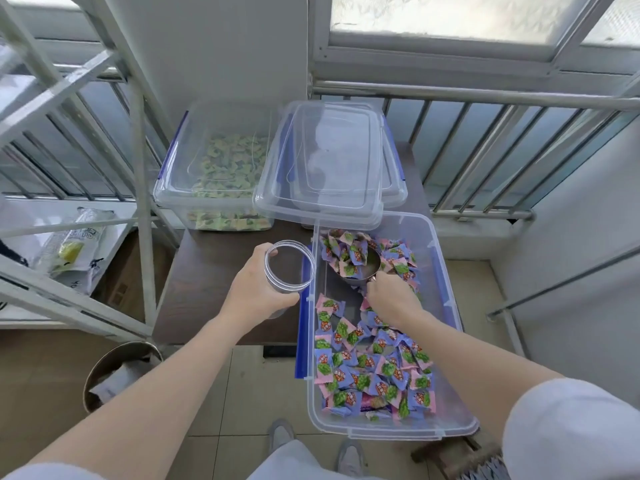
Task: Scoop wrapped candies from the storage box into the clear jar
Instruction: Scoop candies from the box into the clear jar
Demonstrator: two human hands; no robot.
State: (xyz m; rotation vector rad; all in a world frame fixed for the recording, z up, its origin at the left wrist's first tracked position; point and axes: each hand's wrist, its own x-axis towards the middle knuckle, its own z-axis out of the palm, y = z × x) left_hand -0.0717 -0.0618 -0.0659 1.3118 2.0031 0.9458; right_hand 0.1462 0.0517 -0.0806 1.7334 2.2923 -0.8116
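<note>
A clear storage box (446,271) with blue latches holds many pink and purple wrapped candies (374,372). My right hand (391,299) is inside the box, gripping the handle of a metal scoop (360,270) loaded with several candies. My left hand (256,289) holds the clear jar (287,268) upright with its mouth open, just left of the box's rim, above the dark table. No candies show inside the jar.
Behind stand a second clear box of green candies (221,164) and stacked clear lids (329,164) on the dark table (207,271). A metal shelf frame (142,168) rises at left, a round bin (117,372) sits on the floor, and railings (485,147) run behind.
</note>
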